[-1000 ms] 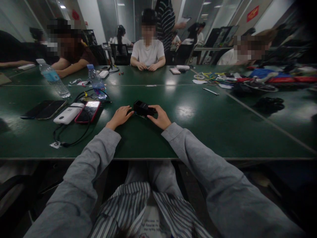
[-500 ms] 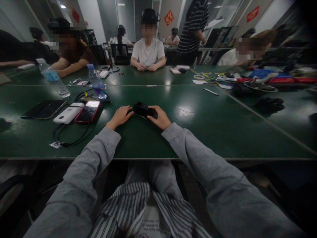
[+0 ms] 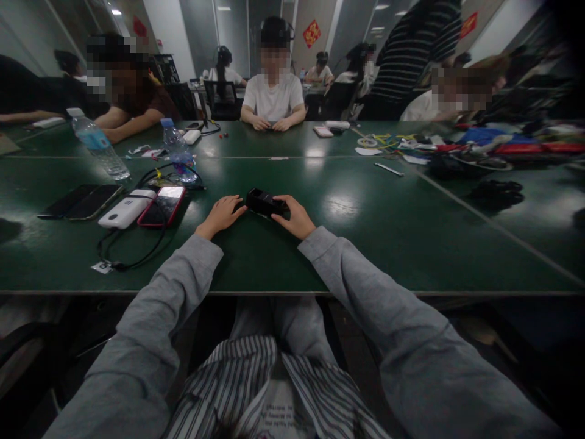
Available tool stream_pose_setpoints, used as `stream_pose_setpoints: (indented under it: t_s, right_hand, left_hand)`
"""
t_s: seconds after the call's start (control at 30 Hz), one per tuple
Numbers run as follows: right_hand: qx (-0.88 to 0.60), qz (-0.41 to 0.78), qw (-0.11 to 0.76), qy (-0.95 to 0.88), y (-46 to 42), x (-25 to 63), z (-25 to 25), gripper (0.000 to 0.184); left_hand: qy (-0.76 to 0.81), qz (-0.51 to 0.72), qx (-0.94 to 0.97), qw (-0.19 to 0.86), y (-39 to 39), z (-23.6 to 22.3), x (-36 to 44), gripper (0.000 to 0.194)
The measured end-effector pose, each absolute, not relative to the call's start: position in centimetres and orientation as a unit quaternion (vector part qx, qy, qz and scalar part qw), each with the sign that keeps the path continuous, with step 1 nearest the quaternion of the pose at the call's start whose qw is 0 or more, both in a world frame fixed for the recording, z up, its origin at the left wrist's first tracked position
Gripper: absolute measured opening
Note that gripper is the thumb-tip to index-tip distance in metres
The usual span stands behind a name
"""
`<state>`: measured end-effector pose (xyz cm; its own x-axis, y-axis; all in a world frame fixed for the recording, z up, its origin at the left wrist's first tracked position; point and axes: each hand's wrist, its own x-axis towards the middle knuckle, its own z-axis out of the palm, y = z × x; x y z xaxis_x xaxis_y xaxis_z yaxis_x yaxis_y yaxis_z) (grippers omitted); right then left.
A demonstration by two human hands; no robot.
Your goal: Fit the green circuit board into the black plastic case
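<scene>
Head view: the black device lies on the desk, between the two hands. Right hand – thumb and fingers pinch the device's right end, presumably to steady it, leaving its upper face exposed. Left hand – palm down, fingers slightly spread, at the device's left end; contact cannot be confirmed. The white power bank and red-edged phone sit farther left, outside the hands' working area.
</scene>
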<state>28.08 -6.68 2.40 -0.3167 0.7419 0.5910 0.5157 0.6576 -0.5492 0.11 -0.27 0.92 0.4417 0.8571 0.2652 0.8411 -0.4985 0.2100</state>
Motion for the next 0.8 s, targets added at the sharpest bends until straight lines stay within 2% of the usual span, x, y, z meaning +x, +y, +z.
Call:
stream_pose_setpoints:
  t_s: [0.23,0.53,0.8]
  right_hand:
    - [-0.387,0.122,0.435,-0.804,-6.54,28.16,2.22,0.046]
    - [-0.398,0.120,0.420,-0.807,-6.70,28.22,2.26,0.047]
    - [-0.410,0.134,0.386,-0.816,-6.42,28.36,2.02,0.052]
  left_hand:
    - [0.499,0.169,0.849,0.033,-0.43,1.16,0.14,0.060]
    - [0.506,0.176,0.844,0.041,-0.68,1.26,0.15,0.072]
    - [0.502,0.175,0.846,0.041,-0.66,1.23,0.18,0.067]
